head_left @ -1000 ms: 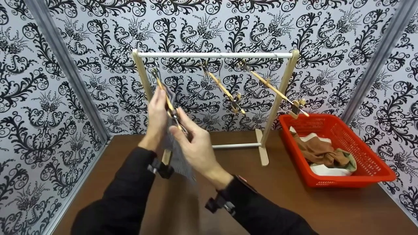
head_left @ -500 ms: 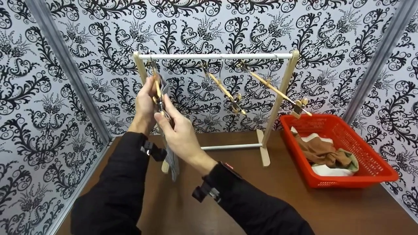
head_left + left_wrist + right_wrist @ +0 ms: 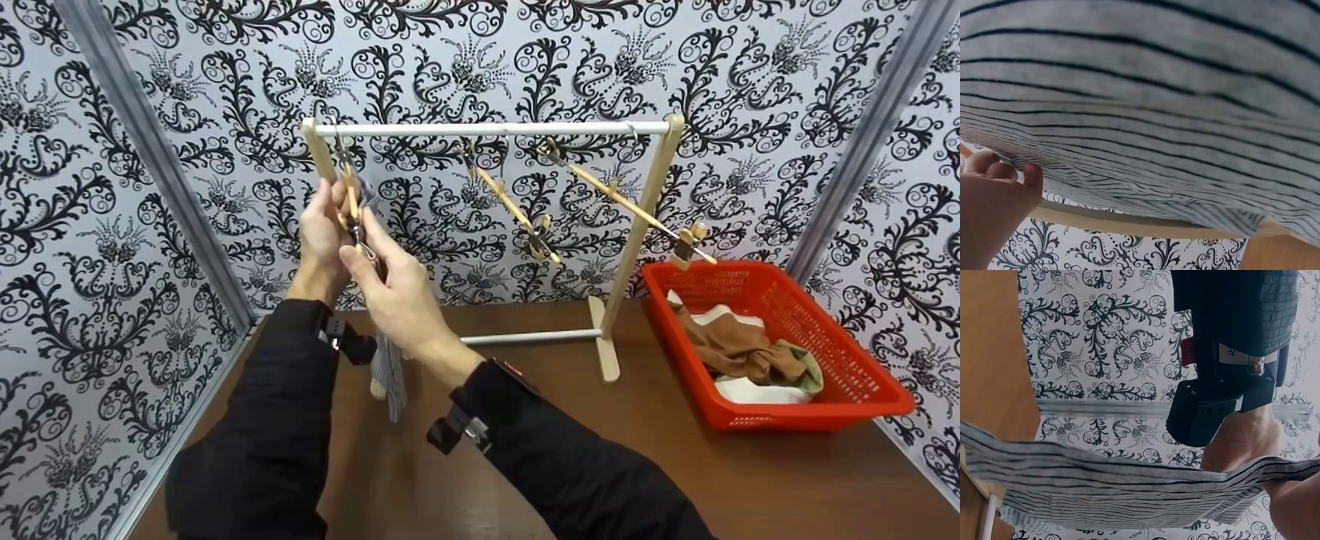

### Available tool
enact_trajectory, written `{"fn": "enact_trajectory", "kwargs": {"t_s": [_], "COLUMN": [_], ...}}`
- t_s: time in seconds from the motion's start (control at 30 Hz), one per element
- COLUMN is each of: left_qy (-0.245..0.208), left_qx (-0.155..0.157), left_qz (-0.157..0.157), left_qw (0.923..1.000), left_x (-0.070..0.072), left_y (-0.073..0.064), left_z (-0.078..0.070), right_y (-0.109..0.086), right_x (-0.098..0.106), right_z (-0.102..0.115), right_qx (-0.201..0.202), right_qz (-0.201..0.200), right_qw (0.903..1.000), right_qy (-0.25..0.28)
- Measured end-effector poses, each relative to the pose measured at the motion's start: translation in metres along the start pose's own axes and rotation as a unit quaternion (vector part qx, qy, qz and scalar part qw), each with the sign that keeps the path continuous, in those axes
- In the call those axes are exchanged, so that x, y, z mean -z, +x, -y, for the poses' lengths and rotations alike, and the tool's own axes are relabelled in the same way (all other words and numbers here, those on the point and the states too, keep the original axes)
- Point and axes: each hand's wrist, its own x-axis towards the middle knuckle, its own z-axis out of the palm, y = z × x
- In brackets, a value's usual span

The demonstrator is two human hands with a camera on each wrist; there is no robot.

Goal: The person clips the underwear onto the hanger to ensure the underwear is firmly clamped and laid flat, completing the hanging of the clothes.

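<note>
A wooden clip hanger (image 3: 352, 192) hangs by its hook at the left end of the rack's white rail (image 3: 420, 130). Grey cloth with dark stripes (image 3: 388, 379) hangs beneath it and fills most of the left wrist view. My left hand (image 3: 320, 236) is on the hanger's left side, fingers curled at the cloth's upper edge; its exact grip is partly hidden. At the hanger's near end, my right hand (image 3: 401, 292) pinches the clip (image 3: 355, 225) between thumb and fingers. Folds of cloth cross below both hands in the right wrist view.
Two more clip hangers, one mid-rail (image 3: 504, 196) and one to the right (image 3: 615, 196), hang without cloth. A red basket (image 3: 847, 352) on the brown table (image 3: 555, 457) holds brown, white and green cloth (image 3: 739, 349). Patterned walls enclose the back and sides.
Both hands have shifted left with the near end of the hanger, and the striped cloth has swung left with it. The hanger's hook now sits nearer the rack's left post.
</note>
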Motion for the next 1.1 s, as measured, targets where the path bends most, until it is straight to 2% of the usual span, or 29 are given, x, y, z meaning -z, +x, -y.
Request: {"fn": "enact_trajectory", "kwargs": {"t_s": [0.13,0.23,0.4,0.6,0.77,0.97,1.1], "left_qy": [-0.001,0.009,0.045,0.025,0.03,0.107,0.192], "left_qx": [0.025,0.03,0.015,-0.016,0.004,0.027,0.036], "left_qz": [-0.016,-0.022,-0.017,-0.005,0.0,-0.013,0.001], "left_qw": [0.9996,0.9993,0.9987,0.9996,0.9995,0.9938,0.9808], "left_x": [0.003,0.006,0.01,0.013,0.014,0.015,0.018], "left_y": [0.0,-0.001,-0.002,-0.001,-0.001,-0.003,-0.011], "left_z": [0.001,0.003,0.004,0.004,0.004,0.006,0.004], "right_y": [0.002,0.002,0.002,0.004,0.002,-0.001,-0.007], "right_x": [-0.003,-0.005,-0.006,-0.007,-0.007,-0.002,0.009], "right_z": [-0.004,-0.007,-0.008,-0.006,-0.009,-0.013,-0.013], "right_qx": [-0.005,-0.011,-0.016,-0.005,-0.021,-0.022,-0.029], "right_qz": [0.005,0.005,0.001,0.011,0.011,0.011,0.032], "right_qw": [0.9998,0.9996,0.9995,0.9998,0.9997,0.9996,0.9989], "right_qy": [0.02,0.027,0.026,0.015,0.008,0.015,0.019]}}
